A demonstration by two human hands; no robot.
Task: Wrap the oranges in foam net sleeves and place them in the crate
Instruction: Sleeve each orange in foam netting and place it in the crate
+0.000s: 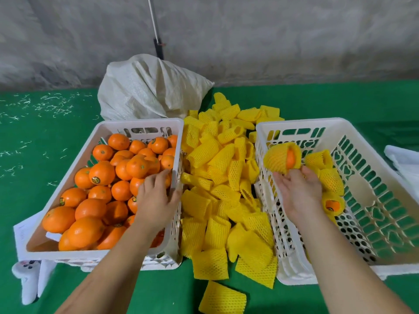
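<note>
Green cloth surface (pixel 68 137) beneath a grey concrete wall (pixel 272 37)

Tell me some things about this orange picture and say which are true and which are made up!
1. The left crate is full of bare oranges. True.
2. The foam sleeves are blue. False: they are yellow, piled between the two crates.
3. The right hand is over the right crate, just below a wrapped orange. True.
4. The right crate is packed to the top. False: only a few wrapped oranges lie in it.
5. The left hand is holding a sleeve. False: it reaches into the left crate, over the oranges.
</note>
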